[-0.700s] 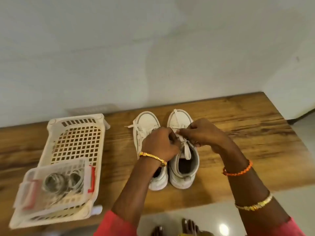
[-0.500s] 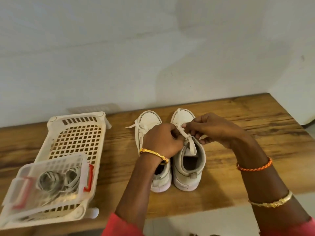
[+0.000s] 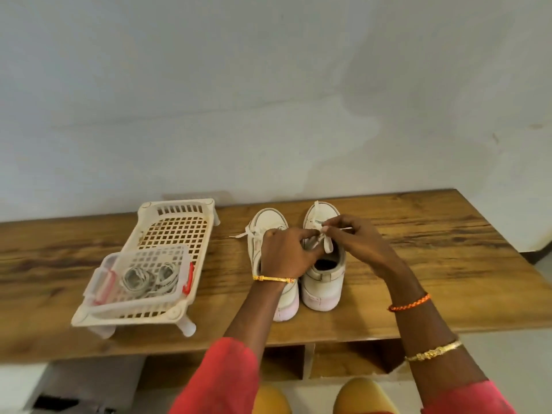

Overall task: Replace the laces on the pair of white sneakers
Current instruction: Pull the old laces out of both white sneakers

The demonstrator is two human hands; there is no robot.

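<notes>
Two white sneakers stand side by side on the wooden shelf top [image 3: 448,258], toes toward the wall. The left sneaker [image 3: 268,222] has a loose lace end trailing to its left. Both hands work over the right sneaker [image 3: 324,282]. My left hand [image 3: 286,252] pinches its white lace [image 3: 327,245] at the eyelets. My right hand [image 3: 355,240] pinches the same lace from the right side, near the tongue. The left hand hides part of both shoes.
A cream slatted plastic rack [image 3: 176,231] stands to the left. On it sits a clear box with red clips [image 3: 140,273] holding coiled white laces [image 3: 149,277]. The wall is close behind. Open cubbies [image 3: 343,360] lie below the front edge.
The camera has pulled back and up, so the shelf front and cubbies show. Both hands shifted slightly toward the toe of the right sneaker and still pinch its lace.
</notes>
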